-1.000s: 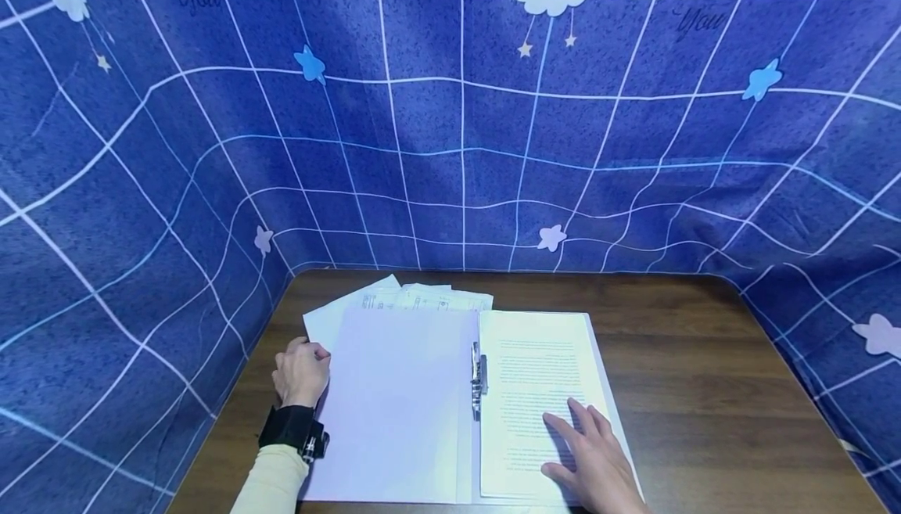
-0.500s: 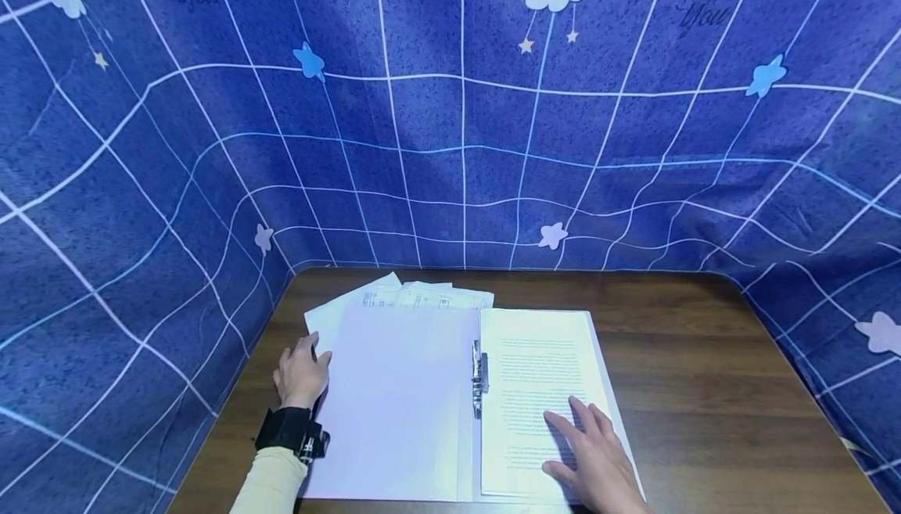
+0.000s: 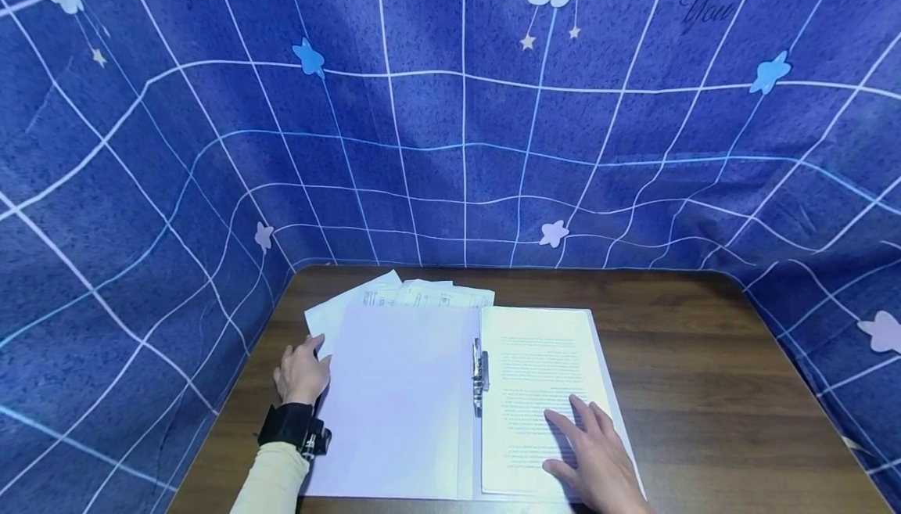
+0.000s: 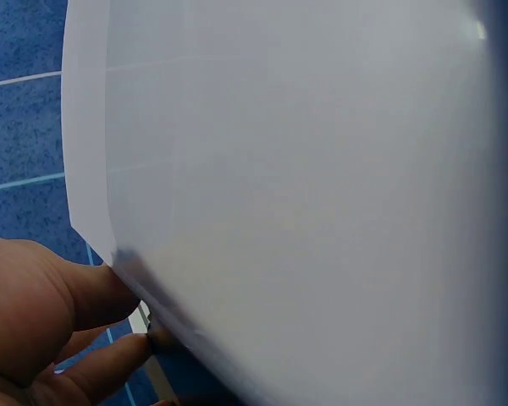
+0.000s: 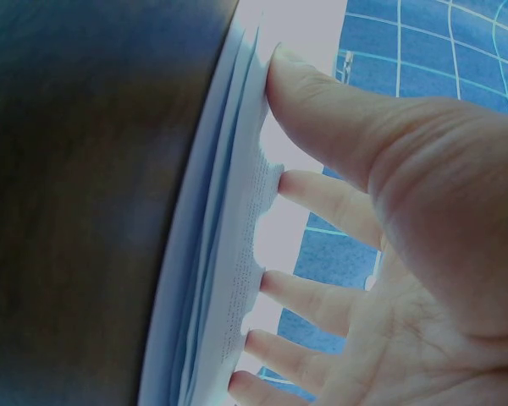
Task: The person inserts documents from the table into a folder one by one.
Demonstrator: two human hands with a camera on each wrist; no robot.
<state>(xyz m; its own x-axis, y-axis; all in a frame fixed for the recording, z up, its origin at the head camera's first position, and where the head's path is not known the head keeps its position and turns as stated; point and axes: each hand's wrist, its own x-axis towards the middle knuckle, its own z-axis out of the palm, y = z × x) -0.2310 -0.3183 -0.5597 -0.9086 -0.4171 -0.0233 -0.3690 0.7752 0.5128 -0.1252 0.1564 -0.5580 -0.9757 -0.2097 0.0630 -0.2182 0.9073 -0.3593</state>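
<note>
A pale lavender folder (image 3: 401,404) lies open on the table, a metal clip (image 3: 480,377) along its spine. On its right side is a stack of printed sheets (image 3: 538,342). My right hand (image 3: 594,455) rests on these sheets with spread fingers; in the right wrist view its fingertips (image 5: 275,283) touch the page. At the left cover's outer edge is my left hand (image 3: 303,373), thumb and forefinger apart. The left wrist view shows the thumb (image 4: 110,296) against the edge of the translucent cover (image 4: 305,203), with other fingers partly hidden beneath.
Loose papers (image 3: 429,295), some with line drawings, stick out from under the left cover at the back. The brown wooden table (image 3: 704,389) extends to the right. A blue patterned cloth (image 3: 436,123) hangs around the back and sides.
My left hand's fingers have uncurled and its forefinger has moved away from the thumb, forward towards the loose paper's corner. The right hand and the folder stay in place.
</note>
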